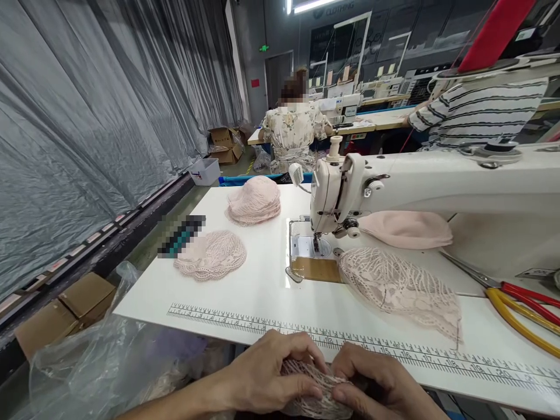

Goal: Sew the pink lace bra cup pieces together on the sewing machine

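Observation:
At the table's front edge, my left hand (280, 373) and my right hand (371, 379) both pinch a bunched piece of pale pink lace fabric (317, 388). Its lower part drops out of view. Just beyond my right hand, more lace pieces (398, 286) lie flat beside the needle plate of a white sewing machine (332, 192). A stack of pink lace cups (256, 201) sits at the back of the table, and another lace piece (214, 256) lies at the left. Smooth pink cup pads (406, 228) rest under the machine arm.
Scissors (516, 297) with red and yellow handles lie at the right. A printed ruler (262, 326) runs along the white table's (254, 262) front. Cardboard boxes (65, 315) and clear plastic bags stand on the left. Two people sit beyond, one in a floral top (291, 131), one in stripes (481, 114).

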{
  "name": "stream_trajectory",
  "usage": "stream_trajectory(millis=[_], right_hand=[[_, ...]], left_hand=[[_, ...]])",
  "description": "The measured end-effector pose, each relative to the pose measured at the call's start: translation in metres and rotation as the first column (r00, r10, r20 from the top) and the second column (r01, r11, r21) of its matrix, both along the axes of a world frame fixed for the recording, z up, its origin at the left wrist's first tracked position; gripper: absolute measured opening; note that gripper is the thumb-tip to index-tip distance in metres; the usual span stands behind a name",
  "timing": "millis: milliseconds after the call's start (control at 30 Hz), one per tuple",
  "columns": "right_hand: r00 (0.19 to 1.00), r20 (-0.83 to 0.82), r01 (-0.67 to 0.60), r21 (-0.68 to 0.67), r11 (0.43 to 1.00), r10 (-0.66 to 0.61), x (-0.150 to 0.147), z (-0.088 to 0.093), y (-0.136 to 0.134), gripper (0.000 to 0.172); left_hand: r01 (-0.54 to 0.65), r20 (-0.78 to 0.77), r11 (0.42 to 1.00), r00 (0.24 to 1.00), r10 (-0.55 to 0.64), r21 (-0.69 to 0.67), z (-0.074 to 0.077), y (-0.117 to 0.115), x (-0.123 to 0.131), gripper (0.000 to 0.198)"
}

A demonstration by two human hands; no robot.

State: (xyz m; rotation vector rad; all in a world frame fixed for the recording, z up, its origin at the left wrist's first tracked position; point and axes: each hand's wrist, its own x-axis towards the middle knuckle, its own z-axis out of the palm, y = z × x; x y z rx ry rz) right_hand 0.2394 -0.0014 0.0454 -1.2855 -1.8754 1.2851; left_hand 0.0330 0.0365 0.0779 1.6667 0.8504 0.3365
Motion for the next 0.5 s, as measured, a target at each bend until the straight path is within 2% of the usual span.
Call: stream_trajectory(millis=[100, 300, 400, 500], right_hand=[[1.0, -0.002, 0.027, -0.026, 0.999, -0.027, 0.001, -0.003, 0.0, 0.022], [0.999, 0.029, -0.016, -0.048, 0.999, 0.017, 0.005, -0.008, -0.004, 0.025], [0.999, 0.04, -0.005, -0.029, 1.0, 0.006, 0.004, -0.008, -0.007, 0.024], [0.997, 0.075, 0.021, -0.008, 1.0, -0.02, 0.001, -0.008, -0.01, 0.025]], left_hand=[[-0.073, -0.048, 0.997, 0.996, 0.074, 0.016, -0.002, -0.003, 0.0, 0.008], [-0.187, -0.19, 0.976, 0.96, 0.205, 0.11, -0.004, -0.012, -0.002, 0.015], [-0.199, -0.252, 0.974, 0.942, 0.221, 0.113, -0.006, -0.018, -0.003, 0.018], [-0.192, -0.226, 0.974, 0.95, 0.216, 0.123, -0.008, -0.026, -0.002, 0.012]])
